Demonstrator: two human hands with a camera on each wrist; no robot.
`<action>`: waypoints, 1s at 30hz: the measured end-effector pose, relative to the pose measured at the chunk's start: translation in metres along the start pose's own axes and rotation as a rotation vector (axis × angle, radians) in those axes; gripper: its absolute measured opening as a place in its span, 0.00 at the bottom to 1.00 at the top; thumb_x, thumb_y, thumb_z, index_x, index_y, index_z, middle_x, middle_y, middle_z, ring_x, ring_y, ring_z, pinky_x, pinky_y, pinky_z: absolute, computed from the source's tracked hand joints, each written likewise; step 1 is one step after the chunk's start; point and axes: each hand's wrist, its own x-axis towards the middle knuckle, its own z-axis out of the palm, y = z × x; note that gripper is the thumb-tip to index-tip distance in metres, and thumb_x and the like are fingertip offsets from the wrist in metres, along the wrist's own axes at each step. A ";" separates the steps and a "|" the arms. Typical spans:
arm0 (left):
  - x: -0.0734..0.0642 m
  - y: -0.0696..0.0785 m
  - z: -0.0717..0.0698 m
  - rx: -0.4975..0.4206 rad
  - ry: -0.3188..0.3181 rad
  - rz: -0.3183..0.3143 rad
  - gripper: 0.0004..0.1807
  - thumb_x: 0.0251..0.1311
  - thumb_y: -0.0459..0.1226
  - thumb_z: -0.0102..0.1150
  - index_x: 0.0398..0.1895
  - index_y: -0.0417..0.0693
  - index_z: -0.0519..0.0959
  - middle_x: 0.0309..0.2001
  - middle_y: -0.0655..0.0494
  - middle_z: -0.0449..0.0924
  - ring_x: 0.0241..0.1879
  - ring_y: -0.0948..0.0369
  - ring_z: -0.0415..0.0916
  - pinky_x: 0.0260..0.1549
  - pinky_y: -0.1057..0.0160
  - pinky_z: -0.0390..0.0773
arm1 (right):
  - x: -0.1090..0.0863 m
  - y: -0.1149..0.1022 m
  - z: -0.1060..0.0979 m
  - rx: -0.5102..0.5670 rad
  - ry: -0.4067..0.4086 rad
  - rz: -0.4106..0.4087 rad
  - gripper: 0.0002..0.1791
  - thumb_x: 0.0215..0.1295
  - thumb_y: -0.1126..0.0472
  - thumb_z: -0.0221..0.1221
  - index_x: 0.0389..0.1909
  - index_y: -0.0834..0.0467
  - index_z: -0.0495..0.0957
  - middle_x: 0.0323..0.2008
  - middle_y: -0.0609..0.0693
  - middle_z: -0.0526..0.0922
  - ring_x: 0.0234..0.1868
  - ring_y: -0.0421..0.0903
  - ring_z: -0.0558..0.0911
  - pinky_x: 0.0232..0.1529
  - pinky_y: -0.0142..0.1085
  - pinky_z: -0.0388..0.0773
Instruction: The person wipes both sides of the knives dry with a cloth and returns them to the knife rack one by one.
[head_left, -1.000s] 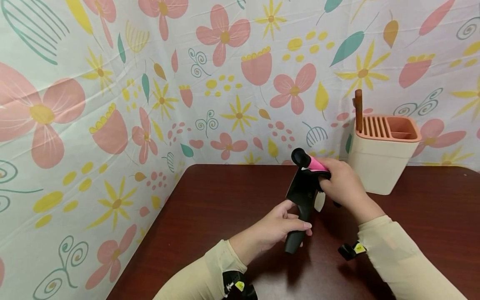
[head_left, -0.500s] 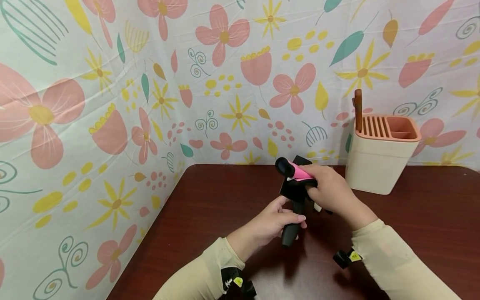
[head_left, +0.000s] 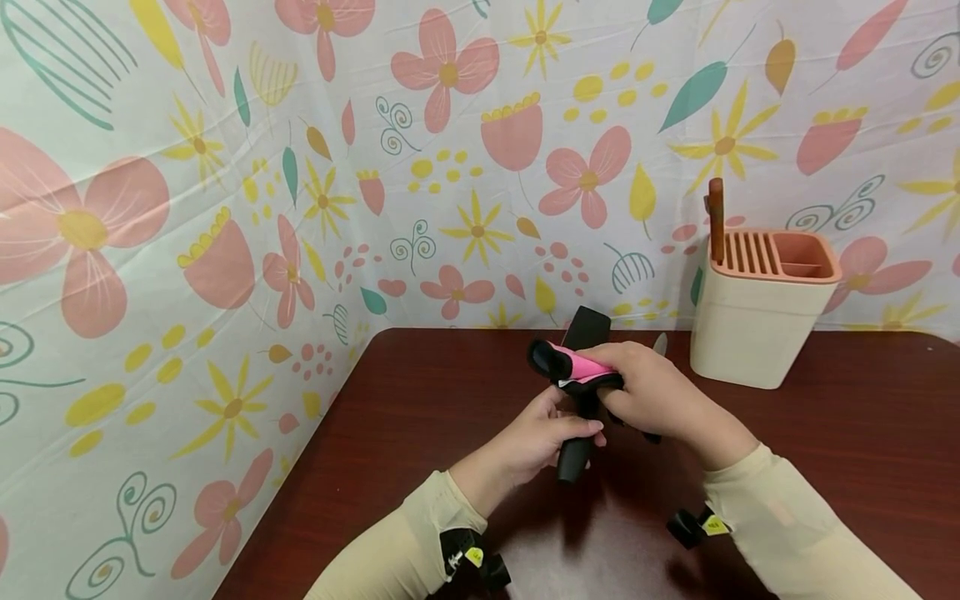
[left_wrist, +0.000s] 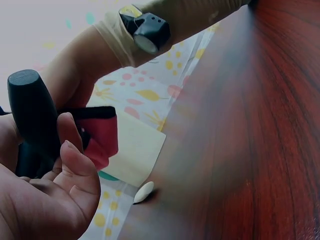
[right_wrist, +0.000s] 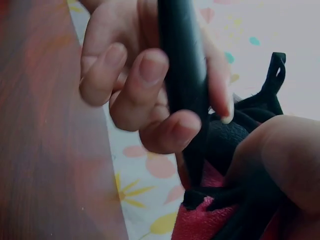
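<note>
My left hand (head_left: 532, 446) grips the black handle (head_left: 573, 460) of a broad, black-bladed kitchen knife, held above the table. Its blade (head_left: 588, 325) points away from me, its end showing beyond a pink cloth (head_left: 588, 367) with black trim. With my right hand (head_left: 660, 400) I hold that bunched cloth across the blade, just above the handle. Left-hand fingers (right_wrist: 145, 90) curl around the handle (right_wrist: 182, 60) in the right wrist view. The cloth and right hand hide most of the blade. Past the right hand shows a small pale oval piece (head_left: 660, 343); whether it hangs from the cloth I cannot tell.
A cream knife block (head_left: 757, 333) with a slotted orange top stands at the back right, a brown-handled knife (head_left: 717, 221) in one slot. Flower-printed fabric (head_left: 450, 167) hangs behind and left of the dark red wooden table (head_left: 420, 400). Each forearm carries a small black camera.
My right hand and the cloth have moved left and down, so the blade's end now shows beyond the cloth. The left hand has shifted slightly left. The pale oval piece now shows above the right hand.
</note>
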 end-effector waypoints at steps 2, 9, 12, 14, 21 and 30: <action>0.000 0.000 -0.001 0.001 -0.008 0.011 0.23 0.67 0.32 0.60 0.65 0.55 0.74 0.31 0.59 0.84 0.29 0.65 0.81 0.27 0.64 0.82 | -0.001 -0.003 -0.001 0.026 -0.022 -0.007 0.30 0.54 0.73 0.60 0.53 0.40 0.85 0.33 0.36 0.84 0.34 0.40 0.75 0.37 0.35 0.73; -0.001 0.000 -0.001 0.006 -0.005 0.004 0.20 0.66 0.31 0.59 0.61 0.44 0.77 0.31 0.60 0.84 0.28 0.65 0.79 0.27 0.63 0.82 | -0.005 -0.009 -0.006 0.123 -0.069 -0.046 0.33 0.54 0.75 0.59 0.53 0.36 0.84 0.33 0.34 0.84 0.32 0.38 0.76 0.35 0.31 0.74; -0.001 0.000 0.000 0.010 -0.002 0.000 0.20 0.66 0.31 0.60 0.61 0.46 0.78 0.32 0.60 0.84 0.30 0.65 0.79 0.28 0.63 0.82 | -0.006 -0.008 -0.008 0.131 -0.068 -0.048 0.33 0.54 0.75 0.59 0.53 0.36 0.84 0.32 0.35 0.83 0.32 0.37 0.75 0.34 0.31 0.74; -0.001 0.000 0.000 0.012 -0.004 0.000 0.20 0.67 0.31 0.60 0.62 0.46 0.77 0.32 0.60 0.84 0.29 0.65 0.79 0.28 0.63 0.82 | -0.006 -0.008 -0.008 0.139 -0.073 -0.039 0.33 0.54 0.75 0.59 0.53 0.36 0.84 0.32 0.35 0.83 0.31 0.37 0.76 0.33 0.31 0.74; -0.001 -0.001 -0.001 0.021 -0.003 0.008 0.20 0.67 0.32 0.59 0.62 0.46 0.77 0.32 0.60 0.84 0.29 0.66 0.79 0.27 0.64 0.82 | -0.007 -0.007 -0.009 0.148 -0.084 -0.046 0.33 0.56 0.74 0.60 0.54 0.35 0.83 0.34 0.34 0.84 0.32 0.37 0.77 0.35 0.32 0.75; 0.001 -0.003 -0.001 0.020 0.001 0.008 0.20 0.67 0.33 0.60 0.62 0.48 0.78 0.32 0.59 0.85 0.29 0.65 0.79 0.27 0.64 0.81 | -0.008 -0.005 -0.012 0.142 -0.098 -0.052 0.33 0.56 0.73 0.61 0.55 0.34 0.82 0.37 0.32 0.84 0.35 0.37 0.78 0.38 0.32 0.76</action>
